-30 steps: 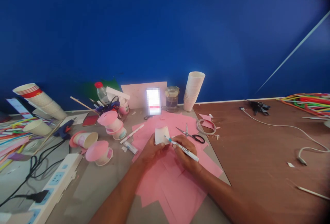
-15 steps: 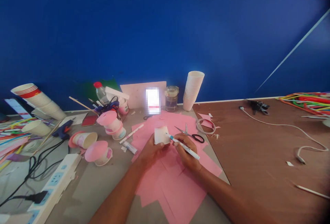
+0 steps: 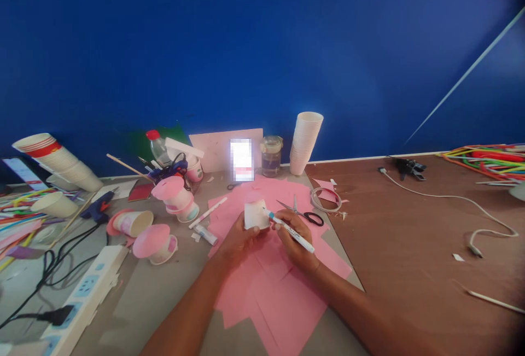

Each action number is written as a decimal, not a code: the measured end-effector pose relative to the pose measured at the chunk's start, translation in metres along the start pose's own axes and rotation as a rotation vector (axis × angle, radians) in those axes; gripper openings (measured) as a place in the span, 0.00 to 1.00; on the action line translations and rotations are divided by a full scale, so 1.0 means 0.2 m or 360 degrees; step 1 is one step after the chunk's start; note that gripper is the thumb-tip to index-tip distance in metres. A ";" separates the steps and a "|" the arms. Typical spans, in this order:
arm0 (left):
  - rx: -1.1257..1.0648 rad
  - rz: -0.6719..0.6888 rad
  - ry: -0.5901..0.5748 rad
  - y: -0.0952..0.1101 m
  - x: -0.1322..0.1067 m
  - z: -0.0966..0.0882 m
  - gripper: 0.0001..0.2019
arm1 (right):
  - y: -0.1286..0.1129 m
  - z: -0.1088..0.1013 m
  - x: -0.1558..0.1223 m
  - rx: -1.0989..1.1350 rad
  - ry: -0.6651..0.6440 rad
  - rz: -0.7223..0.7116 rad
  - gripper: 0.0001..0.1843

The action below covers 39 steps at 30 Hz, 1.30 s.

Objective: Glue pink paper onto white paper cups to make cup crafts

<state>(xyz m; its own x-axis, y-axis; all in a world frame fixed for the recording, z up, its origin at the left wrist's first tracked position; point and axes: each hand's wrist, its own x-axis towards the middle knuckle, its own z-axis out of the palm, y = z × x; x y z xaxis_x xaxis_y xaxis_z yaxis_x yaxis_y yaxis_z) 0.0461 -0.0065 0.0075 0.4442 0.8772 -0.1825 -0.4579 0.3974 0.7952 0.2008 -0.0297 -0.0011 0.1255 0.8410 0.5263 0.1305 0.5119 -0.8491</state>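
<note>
My left hand [image 3: 238,241] is closed around a small white paper cup [image 3: 255,215], held just above the pink paper sheets [image 3: 270,285]. My right hand [image 3: 296,244] grips a white marker pen [image 3: 292,232] with a blue tip, and the tip touches the cup's right side. Black-handled scissors [image 3: 303,215] lie just behind my right hand. A second white pen [image 3: 208,212] and a small tube [image 3: 206,234] lie to the left of my left hand.
Pink-topped cups [image 3: 158,241] stand at the left with a glue gun [image 3: 97,206], a power strip [image 3: 82,293] and cables. A cup stack [image 3: 304,143], a jar [image 3: 271,156] and a lit phone [image 3: 241,159] line the wall. A white cable [image 3: 451,198] and coloured straws [image 3: 488,160] lie right.
The view has drifted slightly left and up. Both hands stay together on the cup and pen with hardly any movement.
</note>
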 end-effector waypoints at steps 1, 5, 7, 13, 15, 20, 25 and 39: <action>0.0002 0.0003 -0.0001 0.00 0.00 0.00 0.24 | 0.00 0.00 0.00 -0.0005 -0.0003 -0.0003 0.06; 0.0013 0.0002 0.0012 0.00 0.00 0.01 0.24 | 0.00 0.00 0.00 -0.0051 0.0009 -0.0039 0.06; 0.0011 -0.0004 0.0002 0.01 0.00 0.01 0.23 | -0.01 0.00 0.01 -0.0071 0.0014 -0.0045 0.05; -0.0013 -0.0005 -0.0037 0.00 0.00 0.00 0.23 | 0.01 0.00 0.01 -0.0086 0.0007 -0.0061 0.05; 0.0002 -0.0003 -0.0039 0.00 0.00 0.00 0.23 | 0.01 0.00 0.01 -0.0094 0.0009 -0.0063 0.05; 0.0028 0.0009 -0.0041 0.00 0.00 0.00 0.22 | 0.00 0.00 0.02 -0.0076 -0.0012 -0.0056 0.05; 0.0014 0.0034 -0.0059 0.00 0.00 0.01 0.21 | 0.00 0.00 0.01 -0.0048 -0.0014 -0.0048 0.06; -0.0019 0.0033 -0.0063 -0.01 0.01 -0.01 0.22 | -0.01 0.00 0.01 -0.0049 0.0011 0.0001 0.06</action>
<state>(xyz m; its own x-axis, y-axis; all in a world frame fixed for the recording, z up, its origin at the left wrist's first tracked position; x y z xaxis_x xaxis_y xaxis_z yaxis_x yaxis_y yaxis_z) 0.0464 -0.0043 0.0035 0.4644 0.8740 -0.1428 -0.4762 0.3824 0.7918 0.2003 -0.0282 0.0013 0.1323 0.8400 0.5262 0.1608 0.5057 -0.8476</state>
